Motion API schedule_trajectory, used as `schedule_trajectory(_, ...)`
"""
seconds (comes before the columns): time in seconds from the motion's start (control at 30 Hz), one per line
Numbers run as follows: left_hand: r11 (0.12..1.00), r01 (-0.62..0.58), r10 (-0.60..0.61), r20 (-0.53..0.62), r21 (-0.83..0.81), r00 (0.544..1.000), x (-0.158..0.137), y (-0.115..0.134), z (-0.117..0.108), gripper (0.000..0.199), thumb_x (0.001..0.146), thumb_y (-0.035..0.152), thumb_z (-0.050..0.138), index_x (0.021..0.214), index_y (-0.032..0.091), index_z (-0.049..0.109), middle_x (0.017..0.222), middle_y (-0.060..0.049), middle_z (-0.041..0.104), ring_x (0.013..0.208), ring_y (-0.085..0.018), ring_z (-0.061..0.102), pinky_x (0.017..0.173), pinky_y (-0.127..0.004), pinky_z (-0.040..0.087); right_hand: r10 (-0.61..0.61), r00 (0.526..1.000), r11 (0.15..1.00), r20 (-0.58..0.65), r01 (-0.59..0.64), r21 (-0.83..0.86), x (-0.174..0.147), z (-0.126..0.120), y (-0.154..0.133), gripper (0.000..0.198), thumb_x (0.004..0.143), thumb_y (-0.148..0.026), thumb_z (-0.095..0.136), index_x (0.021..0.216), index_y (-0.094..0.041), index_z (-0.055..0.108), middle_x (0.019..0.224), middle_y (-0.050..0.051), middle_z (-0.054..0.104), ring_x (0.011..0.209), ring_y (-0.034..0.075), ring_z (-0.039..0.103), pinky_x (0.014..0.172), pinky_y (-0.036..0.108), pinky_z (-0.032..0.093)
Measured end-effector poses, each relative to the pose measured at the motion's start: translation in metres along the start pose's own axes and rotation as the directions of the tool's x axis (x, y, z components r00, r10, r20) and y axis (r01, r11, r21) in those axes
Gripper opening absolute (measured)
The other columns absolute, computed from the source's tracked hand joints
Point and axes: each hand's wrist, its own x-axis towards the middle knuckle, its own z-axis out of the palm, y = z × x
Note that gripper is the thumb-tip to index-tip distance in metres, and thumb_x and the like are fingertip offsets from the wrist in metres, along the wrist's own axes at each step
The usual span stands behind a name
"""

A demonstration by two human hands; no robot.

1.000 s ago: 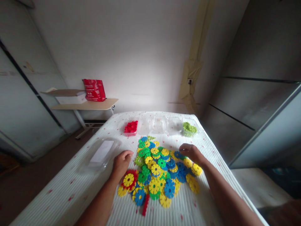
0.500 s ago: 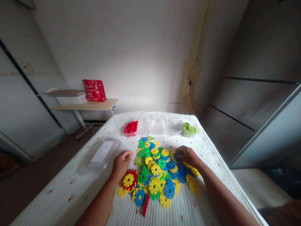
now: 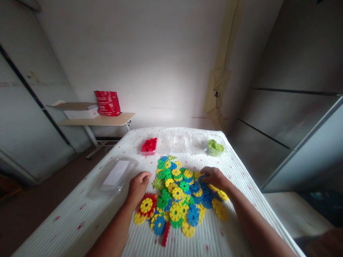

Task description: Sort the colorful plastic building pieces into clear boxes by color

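A loose heap of notched plastic discs [image 3: 177,193], in yellow, blue and green, spreads over the middle of the table. My right hand [image 3: 214,177] rests at the heap's right edge, its fingers bent down on a blue disc [image 3: 204,178]. Just left of the heap, my left hand [image 3: 139,184] stays apart from the discs with curled fingers; whether anything is inside them is hidden. Below it lies a yellow disc [image 3: 146,205] on top of red pieces. A red notched strip [image 3: 165,234] sticks out at the heap's near side.
Along the far edge stand a clear tub of red pieces [image 3: 149,145], a tub of light green pieces [image 3: 215,147] and clear containers [image 3: 180,142] between them. A clear plastic lid [image 3: 125,181] with a white paper [image 3: 116,174] lies at left. Beyond is a side table [image 3: 107,120] with a red bag [image 3: 108,103].
Almost everything is still. The fingers of my right hand have shifted very slightly at the blue disc; my left hand has not moved noticeably.
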Motion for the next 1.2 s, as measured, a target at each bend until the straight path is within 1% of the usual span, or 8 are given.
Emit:
schedule_trajectory(0.13, 1.0, -0.008, 0.008, 0.004, 0.027, 1.0, 0.0, 0.001, 0.0, 0.023, 0.071, 0.029, 0.044, 0.079, 0.019, 0.064, 0.08, -0.003, 0.069, 0.074, -0.018, 0.063, 0.063, -0.024, 0.049, 0.006, 0.999, 0.952, 0.032, -0.015, 0.305, -0.001, -0.011, -0.003, 0.022, 0.064, -0.029, 0.059, 0.08, -0.016, 0.064, 0.076, 0.003, 0.066, 0.068, 0.015, 0.058, 0.063, 0.026, 0.045)
schedule_trajectory(0.23, 1.0, 0.0, 0.0, 0.001, 0.02, 1.0, 0.0, 0.0, 0.0, 0.023, 0.071, 0.028, 0.045, 0.079, 0.02, 0.064, 0.081, -0.003, 0.069, 0.074, -0.018, 0.063, 0.063, -0.024, 0.049, 0.101, 0.994, 0.874, -0.045, -0.067, 0.481, -0.004, -0.026, 0.0, 0.033, 0.062, -0.037, 0.062, 0.086, -0.014, 0.062, 0.074, 0.004, 0.065, 0.065, 0.015, 0.057, 0.062, 0.028, 0.045)
schedule_trajectory(0.33, 1.0, 0.006, -0.006, -0.003, 0.004, 1.0, 0.0, -0.002, 0.001, 0.022, 0.07, 0.028, 0.045, 0.078, 0.02, 0.065, 0.082, -0.003, 0.069, 0.075, -0.018, 0.063, 0.063, -0.024, 0.049, 0.148, 0.983, 0.841, -0.108, -0.068, 0.537, -0.007, -0.039, 0.003, 0.038, 0.06, -0.04, 0.064, 0.088, -0.014, 0.062, 0.072, 0.004, 0.065, 0.064, 0.015, 0.056, 0.063, 0.029, 0.044)
schedule_trajectory(0.53, 1.0, -0.013, 0.013, -0.002, 0.027, 1.0, 0.001, -0.005, 0.002, 0.023, 0.071, 0.027, 0.045, 0.079, 0.02, 0.065, 0.082, -0.003, 0.07, 0.073, -0.017, 0.063, 0.063, -0.023, 0.049, 0.138, 0.987, 0.84, -0.079, -0.075, 0.538, -0.009, -0.041, 0.008, 0.032, 0.061, -0.041, 0.063, 0.077, -0.014, 0.061, 0.068, 0.003, 0.062, 0.061, 0.013, 0.054, 0.06, 0.028, 0.043)
schedule_trajectory(0.8, 0.994, -0.054, 0.055, -0.009, 0.09, 0.998, 0.0, 0.0, 0.001, 0.022, 0.072, 0.023, 0.044, 0.079, 0.019, 0.065, 0.082, -0.002, 0.069, 0.077, -0.016, 0.062, 0.069, -0.023, 0.047, 0.1, 0.974, 0.945, -0.201, -0.031, 0.324, 0.021, -0.023, 0.003, 0.022, 0.063, -0.036, 0.059, 0.067, -0.014, 0.058, 0.058, 0.002, 0.058, 0.054, 0.012, 0.051, 0.052, 0.025, 0.039)
schedule_trajectory(0.93, 0.989, -0.07, 0.072, -0.007, 0.129, 0.997, 0.0, 0.0, 0.002, 0.024, 0.072, 0.019, 0.042, 0.08, 0.018, 0.065, 0.081, -0.002, 0.069, 0.077, -0.015, 0.061, 0.072, -0.024, 0.046, 0.11, 0.898, 0.99, -0.425, -0.06, 0.128, 0.061, -0.032, -0.008, 0.022, 0.064, -0.034, 0.058, 0.07, -0.014, 0.063, 0.063, 0.003, 0.062, 0.059, 0.015, 0.055, 0.054, 0.024, 0.038)
schedule_trajectory(1.07, 0.989, -0.071, 0.073, -0.01, 0.127, 0.997, 0.0, -0.003, 0.002, 0.023, 0.073, 0.02, 0.043, 0.08, 0.018, 0.065, 0.08, -0.002, 0.069, 0.075, -0.015, 0.061, 0.07, -0.023, 0.047, 0.141, 0.806, 0.965, -0.575, -0.241, -0.101, 0.097, -0.043, -0.014, 0.025, 0.07, -0.037, 0.053, 0.08, -0.016, 0.066, 0.075, 0.007, 0.066, 0.067, 0.017, 0.058, 0.056, 0.024, 0.036)
schedule_trajectory(1.2, 0.987, -0.085, 0.087, -0.007, 0.137, 0.996, 0.0, -0.004, 0.002, 0.023, 0.075, 0.02, 0.042, 0.08, 0.018, 0.064, 0.082, -0.002, 0.069, 0.077, -0.014, 0.062, 0.07, -0.023, 0.047, 0.053, 0.81, 0.948, -0.585, -0.225, -0.226, 0.11, -0.042, -0.007, 0.025, 0.072, -0.026, 0.051, 0.088, -0.014, 0.065, 0.086, 0.009, 0.065, 0.076, 0.018, 0.059, 0.062, 0.024, 0.038)
